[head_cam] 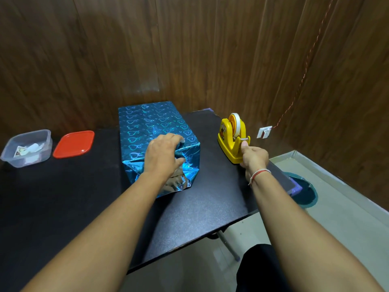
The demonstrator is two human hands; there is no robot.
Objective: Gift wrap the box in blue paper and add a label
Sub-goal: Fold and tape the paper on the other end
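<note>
Clear plastic tub (pixel 27 147) sits at far left of the black bench (pixel 63 207), holding small paper items that may be the labels; cannot read them. Its red lid (pixel 74 143) lies just beside it, apart, flat on the bench.

Centre: the box (pixel 155 131), already covered on top and sides in blue paper (pixel 189 165) with a heart print. The near end is not closed; folded flaps are gathered there and the silver underside of the paper shows at the bottom edge.

Left hand (pixel 163 153) rests on the near top edge of the box, fingers (pixel 176 139) curled over the folded paper and pressing the flap down against the end face.

Right: yellow tape dispenser (pixel 233 137) stands on the bench near the box, not touching it. Right hand (pixel 253 157) is at its cutter end, thumb and forefinger pinched narrow at the blade. Cannot tell whether the tape end is actually between them.

Step in hand, as judged: taping shut the near end fold. Label not yet on.

Next move calls for drawing out a strip, tearing it on the blade, and carrying it across to the flap while the left hand holds pressure. Risk: foil paper springs open if released.
</note>
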